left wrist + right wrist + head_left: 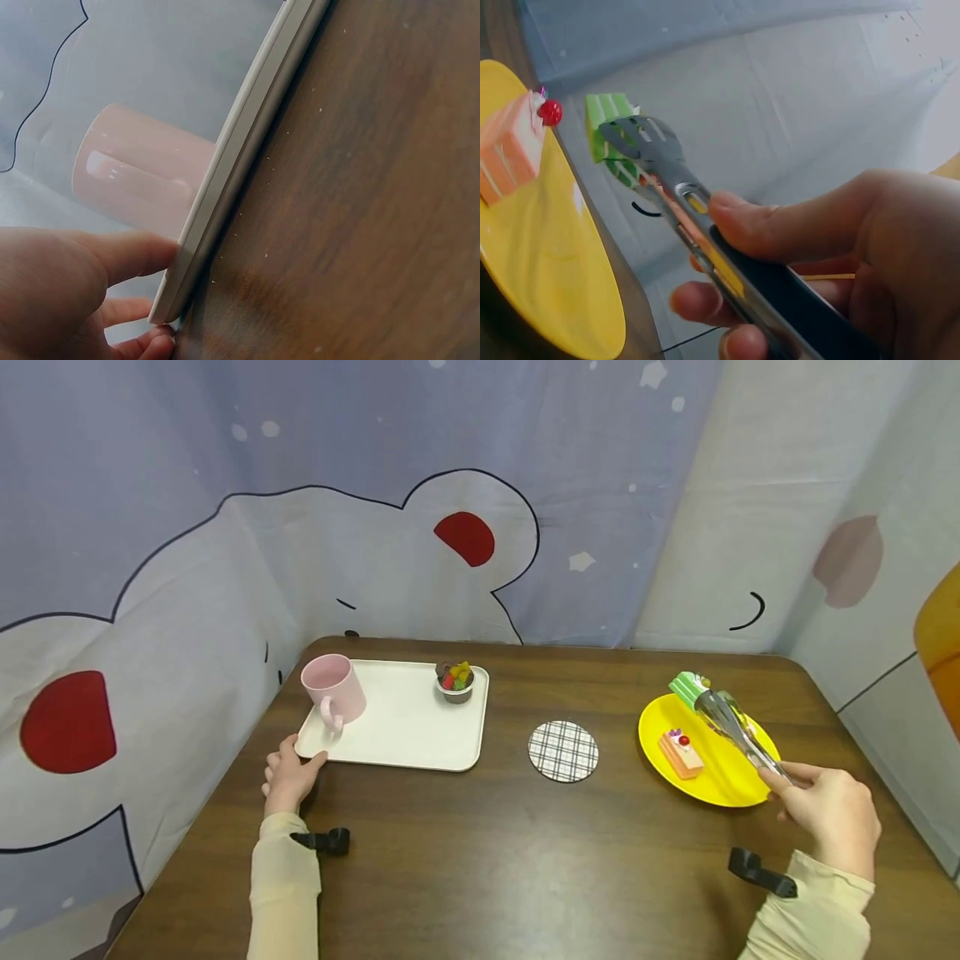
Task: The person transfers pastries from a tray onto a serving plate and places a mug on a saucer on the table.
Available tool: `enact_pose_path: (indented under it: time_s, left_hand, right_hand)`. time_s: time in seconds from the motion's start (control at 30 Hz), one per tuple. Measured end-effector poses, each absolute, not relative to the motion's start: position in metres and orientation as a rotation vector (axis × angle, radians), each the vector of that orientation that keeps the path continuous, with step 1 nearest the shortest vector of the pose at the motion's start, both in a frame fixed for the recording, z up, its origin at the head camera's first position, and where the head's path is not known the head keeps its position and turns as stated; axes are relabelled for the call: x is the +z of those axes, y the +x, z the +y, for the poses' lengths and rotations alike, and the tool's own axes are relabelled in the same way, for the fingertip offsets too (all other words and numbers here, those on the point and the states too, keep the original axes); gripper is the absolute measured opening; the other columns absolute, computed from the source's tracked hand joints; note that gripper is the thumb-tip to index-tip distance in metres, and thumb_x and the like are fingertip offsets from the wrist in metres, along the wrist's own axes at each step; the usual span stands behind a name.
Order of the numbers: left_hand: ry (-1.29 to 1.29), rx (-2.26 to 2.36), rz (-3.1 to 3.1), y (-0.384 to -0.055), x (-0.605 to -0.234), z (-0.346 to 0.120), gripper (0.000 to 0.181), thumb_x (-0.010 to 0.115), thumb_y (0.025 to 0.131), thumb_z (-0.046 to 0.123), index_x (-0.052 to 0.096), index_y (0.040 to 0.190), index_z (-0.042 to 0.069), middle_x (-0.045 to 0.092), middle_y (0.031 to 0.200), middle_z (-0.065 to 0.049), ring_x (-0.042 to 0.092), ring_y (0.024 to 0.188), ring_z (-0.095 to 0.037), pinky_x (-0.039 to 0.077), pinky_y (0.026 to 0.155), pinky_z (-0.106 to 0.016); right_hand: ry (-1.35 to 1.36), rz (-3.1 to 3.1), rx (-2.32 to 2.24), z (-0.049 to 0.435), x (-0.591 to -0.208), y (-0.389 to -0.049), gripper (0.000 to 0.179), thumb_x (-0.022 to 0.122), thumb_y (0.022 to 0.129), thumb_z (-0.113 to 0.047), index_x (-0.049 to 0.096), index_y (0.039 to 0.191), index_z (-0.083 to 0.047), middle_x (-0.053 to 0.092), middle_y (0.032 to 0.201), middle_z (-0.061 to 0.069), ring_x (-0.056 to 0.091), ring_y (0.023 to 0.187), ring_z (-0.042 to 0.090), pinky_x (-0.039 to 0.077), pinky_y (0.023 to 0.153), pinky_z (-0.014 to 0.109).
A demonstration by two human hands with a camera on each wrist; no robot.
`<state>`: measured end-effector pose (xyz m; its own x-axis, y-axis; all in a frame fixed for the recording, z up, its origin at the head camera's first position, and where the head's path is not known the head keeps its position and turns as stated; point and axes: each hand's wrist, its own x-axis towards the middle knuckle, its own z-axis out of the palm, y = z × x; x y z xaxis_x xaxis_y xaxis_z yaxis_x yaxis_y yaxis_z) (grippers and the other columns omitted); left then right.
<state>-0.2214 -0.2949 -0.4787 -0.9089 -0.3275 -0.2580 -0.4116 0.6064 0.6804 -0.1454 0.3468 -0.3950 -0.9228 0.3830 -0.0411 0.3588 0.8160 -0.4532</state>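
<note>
We see a printed cloth backdrop (600, 518) hanging behind a brown wooden table (555, 868). Our two hands are well apart. With the right hand (836, 814) we grip metal tongs (723, 718), thumb on one side and fingers on the other, and their tips clamp a green cake slice (684, 689), raised clear of the yellow plate (720, 787). An orange cake slice (681, 755) topped with a red cherry rests on that plate. With the left hand (288, 777) we pinch the near left corner of a white tray (405, 727), which bears a pink mug (341, 689) and a small fruit-topped dessert (455, 683). Between tray and plate lies a checked round coaster (562, 752)
</note>
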Motion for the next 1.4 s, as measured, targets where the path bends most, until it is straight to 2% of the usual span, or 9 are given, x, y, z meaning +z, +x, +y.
enact_pose_path:
  time_s: [0.13,0.23,0.33,0.63,0.83,1.13,1.23,1.4]
  left_hand:
    - [-0.631,1.186,2.73,-0.221,-0.478,-0.295,0.079,0.049,0.096,0.035,0.005,0.153,0.0,0.01,0.148,-0.038,0.012,0.135,-0.054,0.013,0.105,-0.062]
    - [-0.632,1.18,2.731,-0.221,-0.478,-0.295,0.079,0.049,0.096,0.035,0.006,0.152,0.0,0.01,0.148,-0.037,0.012,0.135,-0.054,0.013,0.105,-0.063]
    - [-0.631,1.181,2.726,-0.222,-0.479,-0.295,0.079,0.049,0.096,0.035,0.005,0.152,0.0,0.01,0.148,-0.037,0.012,0.135,-0.054,0.013,0.105,-0.063]
    - [-0.645,1.175,2.724,-0.223,-0.481,-0.295,0.079,0.049,0.096,0.035,0.005,0.153,0.0,0.01,0.148,-0.037,0.012,0.135,-0.053,0.013,0.105,-0.062]
    - [-0.643,1.176,2.729,-0.223,-0.481,-0.295,0.079,0.049,0.097,0.035,0.005,0.153,0.0,0.011,0.148,-0.037,0.013,0.135,-0.053,0.013,0.105,-0.062]
    - [-0.666,1.178,2.718,-0.223,-0.48,-0.295,0.079,0.049,0.097,0.035,0.005,0.153,0.001,0.011,0.148,-0.036,0.012,0.135,-0.052,0.013,0.105,-0.061]
    - [-0.67,1.176,2.716,-0.224,-0.48,-0.295,0.079,0.049,0.097,0.035,0.006,0.153,0.001,0.011,0.148,-0.036,0.012,0.135,-0.052,0.013,0.105,-0.061]
    - [-0.671,1.175,2.719,-0.223,-0.48,-0.295,0.079,0.049,0.097,0.036,0.006,0.153,0.001,0.011,0.148,-0.036,0.012,0.135,-0.052,0.014,0.105,-0.061]
  right_hand:
    - [-0.598,-2.985,0.728,0.352,-0.396,-0.146,0.065,0.053,0.092,-0.056,0.06,0.128,-0.002,0.068,0.056,-0.001,0.064,0.087,0.04,0.039,0.054,0.031]
    - [-0.607,-3.018,0.741,0.355,-0.398,-0.145,0.067,0.053,0.091,-0.058,0.061,0.127,-0.002,0.069,0.057,-0.003,0.064,0.072,0.025,0.039,0.055,0.03]
    - [-0.621,-3.037,0.756,0.357,-0.4,-0.143,0.07,0.053,0.09,-0.06,0.06,0.128,-0.002,0.07,0.059,-0.003,0.06,0.065,0.012,0.039,0.056,0.03]
    - [-0.613,-3.066,0.711,0.359,-0.4,-0.145,0.072,0.053,0.091,-0.06,0.058,0.13,0.0,0.069,0.059,-0.004,0.059,0.065,0.014,0.04,0.054,0.03]
    - [-0.615,-3.107,0.686,0.359,-0.401,-0.146,0.075,0.052,0.09,-0.063,0.057,0.13,0.0,0.069,0.058,-0.004,0.063,0.071,0.02,0.04,0.054,0.032]
    - [-0.527,-3.06,0.753,0.358,-0.398,-0.142,0.077,0.049,0.091,-0.063,0.054,0.134,0.001,0.07,0.062,-0.001,0.058,0.064,0.01,0.037,0.054,0.028]
    - [-0.519,-2.997,0.712,0.355,-0.397,-0.143,0.075,0.051,0.091,-0.061,0.056,0.133,0.0,0.069,0.059,0.001,0.061,0.067,0.016,0.037,0.054,0.028]
    - [-0.565,-2.926,0.664,0.351,-0.395,-0.145,0.074,0.051,0.091,-0.06,0.055,0.132,0.002,0.07,0.059,0.005,0.063,0.086,0.045,0.038,0.053,0.033]
